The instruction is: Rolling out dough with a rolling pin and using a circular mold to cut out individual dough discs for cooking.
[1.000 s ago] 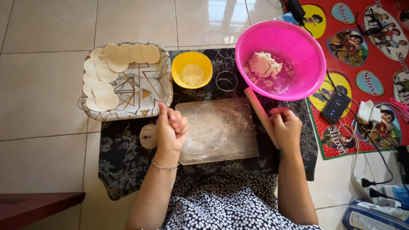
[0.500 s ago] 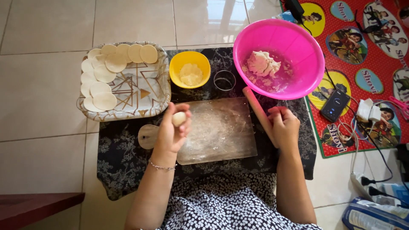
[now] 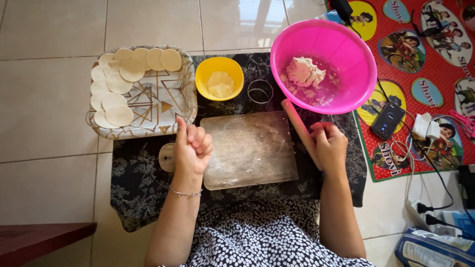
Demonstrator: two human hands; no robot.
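Observation:
My left hand point(image 3: 192, 148) hovers over the left edge of a floured wooden board point(image 3: 250, 151), its fingers curled shut around a small dough ball that they now hide. My right hand point(image 3: 330, 144) grips the lower end of a wooden rolling pin point(image 3: 296, 121), which lies slanted along the board's right edge. Behind the pin stands a pink bowl point(image 3: 346, 44) with a lump of dough point(image 3: 303, 71) inside.
A patterned tray point(image 3: 158, 99) at the left holds several round dough discs point(image 3: 118, 84). A yellow bowl point(image 3: 219, 66) and a metal ring cutter point(image 3: 260, 91) sit behind the board on a dark floral cloth point(image 3: 133, 198). A phone point(image 3: 389, 120), cables and a red mat point(image 3: 425, 59) lie at the right.
Half a second ago my left fingertips showed a small dough ball; the fingers have since closed over it. My right hand and the rolling pin have hardly moved.

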